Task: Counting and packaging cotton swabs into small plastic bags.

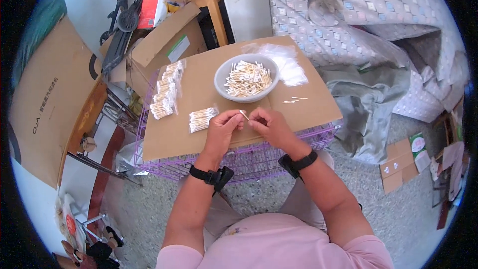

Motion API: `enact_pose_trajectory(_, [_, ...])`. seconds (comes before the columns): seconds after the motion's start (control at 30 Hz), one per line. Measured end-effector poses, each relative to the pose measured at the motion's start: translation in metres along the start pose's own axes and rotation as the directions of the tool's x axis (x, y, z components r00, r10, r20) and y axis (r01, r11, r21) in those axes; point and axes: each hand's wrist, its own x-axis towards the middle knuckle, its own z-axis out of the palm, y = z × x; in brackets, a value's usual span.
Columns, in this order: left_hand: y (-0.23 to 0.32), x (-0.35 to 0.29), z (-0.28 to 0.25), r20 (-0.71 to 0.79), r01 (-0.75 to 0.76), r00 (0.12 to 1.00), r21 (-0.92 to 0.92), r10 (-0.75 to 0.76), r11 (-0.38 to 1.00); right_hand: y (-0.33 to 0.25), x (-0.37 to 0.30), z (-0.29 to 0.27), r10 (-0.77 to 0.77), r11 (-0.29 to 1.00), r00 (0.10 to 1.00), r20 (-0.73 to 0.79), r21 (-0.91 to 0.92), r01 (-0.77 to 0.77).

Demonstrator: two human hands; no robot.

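Note:
A single cotton swab point(244, 115) slants between my two hands above the near part of the cardboard sheet. Its lower end is pinched by the fingertips of my right hand point(269, 127). My left hand point(225, 127) has its fingers closed right beside the swab's white tip; whatever they may hold is hidden. Just beyond the hands stands a grey bowl point(219, 88) heaped with loose cotton swabs point(249, 77). Left of my left hand lies a clear bag of swabs point(201, 120). A few loose swabs point(295, 100) rest right of the bowl.
Several filled swab bags point(167, 89) line the cardboard sheet's point(194, 69) left side. Clear plastic bags point(289, 65) lie at its far right. Under the sheet is a purple wire cage point(254, 155). Boxes point(167, 37) stand at the far left, patterned fabric point(343, 40) at the right.

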Motion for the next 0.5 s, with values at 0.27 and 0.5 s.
enact_pose_trajectory(0.27, [-0.002, 0.0006, -0.0013, 0.043, -0.006, 0.999, 0.009, 0.006, 1.0, 0.0008, 0.0005, 0.0007, -0.026, 0.998, 0.999, -0.02, -0.056, 0.025])
enact_pose_trajectory(0.5, [-0.001, 0.0, 0.001, 0.041, -0.017, 0.999, -0.019, 0.018, 1.0, 0.0066, 0.0018, 0.0026, -0.139, 0.979, 0.99, -0.02, -0.152, 0.135])
